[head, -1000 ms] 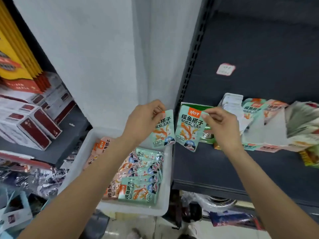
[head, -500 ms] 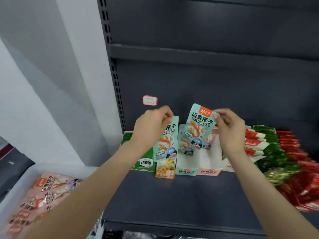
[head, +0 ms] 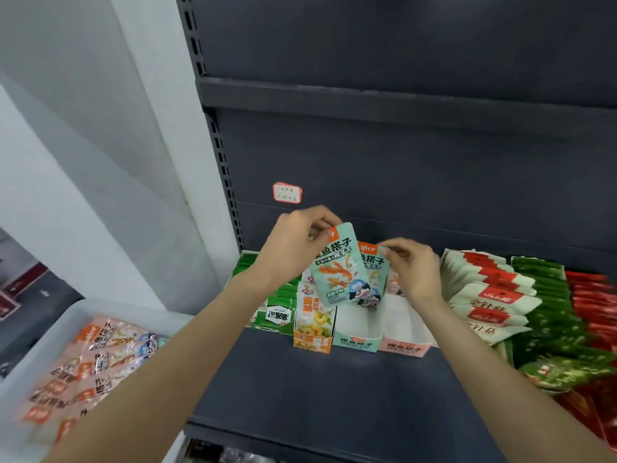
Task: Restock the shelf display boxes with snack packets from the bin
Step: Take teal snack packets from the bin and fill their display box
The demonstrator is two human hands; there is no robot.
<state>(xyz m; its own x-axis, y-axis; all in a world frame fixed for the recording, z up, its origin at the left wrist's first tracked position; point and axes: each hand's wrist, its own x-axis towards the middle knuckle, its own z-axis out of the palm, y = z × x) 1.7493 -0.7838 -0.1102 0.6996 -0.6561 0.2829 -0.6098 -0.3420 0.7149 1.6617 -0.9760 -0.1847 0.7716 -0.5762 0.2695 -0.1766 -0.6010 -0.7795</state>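
My left hand [head: 297, 247] pinches the top corner of a mint-green snack packet [head: 337, 272] with orange print and a cartoon face. Just behind it, my right hand [head: 414, 272] pinches the top of a second mint-green packet [head: 372, 262], which sits lower, inside the mint-green display box [head: 355, 340]. A pink display box [head: 405, 345] stands right of that one. The white bin [head: 63, 325] at lower left holds several pink and orange packets [head: 90, 359].
On the dark shelf [head: 334, 392], a yellow-orange box [head: 314, 324] and a green box [head: 275, 310] stand left of the mint box. White-red packets [head: 487, 295], green packets [head: 547, 312] and red packets [head: 594, 312] fill the right. A price label [head: 287, 192] sticks to the back panel.
The view swung from the bin up to the shelf. Both hands carried their packets to the display boxes; the right packet dropped lower into the mint box, and the left packet now overlaps it.
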